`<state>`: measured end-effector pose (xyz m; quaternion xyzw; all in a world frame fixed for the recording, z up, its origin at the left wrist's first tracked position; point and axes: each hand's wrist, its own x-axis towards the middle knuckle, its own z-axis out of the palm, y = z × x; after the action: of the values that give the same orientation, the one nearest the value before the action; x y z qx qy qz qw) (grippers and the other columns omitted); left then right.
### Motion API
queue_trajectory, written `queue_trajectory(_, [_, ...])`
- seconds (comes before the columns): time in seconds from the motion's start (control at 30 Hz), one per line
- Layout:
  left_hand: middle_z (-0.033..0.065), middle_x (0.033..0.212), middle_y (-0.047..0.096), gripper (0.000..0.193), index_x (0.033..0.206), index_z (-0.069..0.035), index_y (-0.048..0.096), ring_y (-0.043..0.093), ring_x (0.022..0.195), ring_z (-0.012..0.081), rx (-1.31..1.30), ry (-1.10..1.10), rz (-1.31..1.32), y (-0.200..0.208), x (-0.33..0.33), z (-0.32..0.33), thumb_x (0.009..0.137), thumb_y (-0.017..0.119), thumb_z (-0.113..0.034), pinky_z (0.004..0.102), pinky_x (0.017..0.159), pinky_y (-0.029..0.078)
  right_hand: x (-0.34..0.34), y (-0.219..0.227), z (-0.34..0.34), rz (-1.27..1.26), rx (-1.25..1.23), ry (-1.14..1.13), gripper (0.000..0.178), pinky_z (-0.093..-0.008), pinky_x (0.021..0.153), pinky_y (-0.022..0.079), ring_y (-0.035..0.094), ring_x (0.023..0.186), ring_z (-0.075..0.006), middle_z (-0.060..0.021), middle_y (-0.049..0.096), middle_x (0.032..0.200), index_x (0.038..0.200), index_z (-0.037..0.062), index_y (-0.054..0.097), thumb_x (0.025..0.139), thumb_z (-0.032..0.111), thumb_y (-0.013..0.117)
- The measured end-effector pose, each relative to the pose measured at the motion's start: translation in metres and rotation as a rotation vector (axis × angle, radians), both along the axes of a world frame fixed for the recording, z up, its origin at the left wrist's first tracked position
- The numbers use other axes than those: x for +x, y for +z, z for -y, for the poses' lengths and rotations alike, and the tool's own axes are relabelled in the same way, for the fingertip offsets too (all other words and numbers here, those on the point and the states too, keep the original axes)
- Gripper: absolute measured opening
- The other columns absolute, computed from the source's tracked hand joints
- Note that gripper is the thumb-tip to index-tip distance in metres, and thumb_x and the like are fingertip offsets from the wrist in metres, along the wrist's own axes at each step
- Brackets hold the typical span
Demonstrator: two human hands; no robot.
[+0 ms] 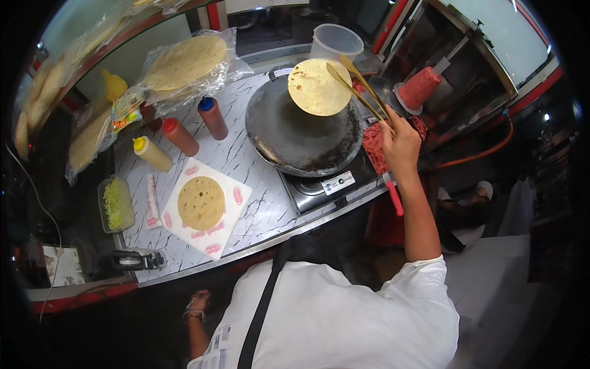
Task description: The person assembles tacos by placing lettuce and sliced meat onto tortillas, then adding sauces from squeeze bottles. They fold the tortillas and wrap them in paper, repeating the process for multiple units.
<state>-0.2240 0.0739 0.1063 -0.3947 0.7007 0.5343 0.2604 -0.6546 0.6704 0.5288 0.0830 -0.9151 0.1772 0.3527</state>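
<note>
The white counter (261,212) has thin dark streaks, and the space below it is too dark to make out. A round flat bread (313,89) is up over the black pan (301,144), hiding some of its far side, and the gold tongs (369,106) hold it. The right hand (402,146) is wrapped around the tongs, its arm stretched forward. The left hand (197,302) hangs low beside the white shirt (350,313), small and dim; I cannot tell how open it is or if it holds anything.

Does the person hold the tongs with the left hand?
No, the right hand grips the tongs, while the left hand is low at the person's side, well apart from them.
</note>
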Motion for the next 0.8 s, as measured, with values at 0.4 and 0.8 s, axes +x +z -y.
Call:
queue_trajectory(0.4, [0.0053,0.105,0.07,0.029,0.111,-0.003,0.069,0.065,0.094,0.0132,0.472,-0.566,-0.182,0.315,-0.151,0.052,0.095,0.068,-0.028,0.0299,0.084,0.052,0.054,-0.052,0.017,0.362,-0.173,0.13,0.034,-0.0355,0.094,0.051,0.07,0.109,-0.0259,-0.0203,0.071,0.118,0.128,-0.0025,0.064,0.096,0.008,0.061])
queue_trajectory(0.8, [0.0196,0.114,0.07,0.043,0.123,-0.016,0.068,0.066,0.108,0.0362,-1.028,-0.568,-0.494,0.274,-0.349,0.214,0.083,0.06,-0.003,0.0402,0.096,0.051,0.084,-0.059,0.044,0.344,-0.092,0.009,0.037,-0.0394,0.094,0.05,0.067,0.111,-0.0349,-0.0239,0.068,0.122,0.131,-0.0035,0.06,0.096,0.007,0.06])
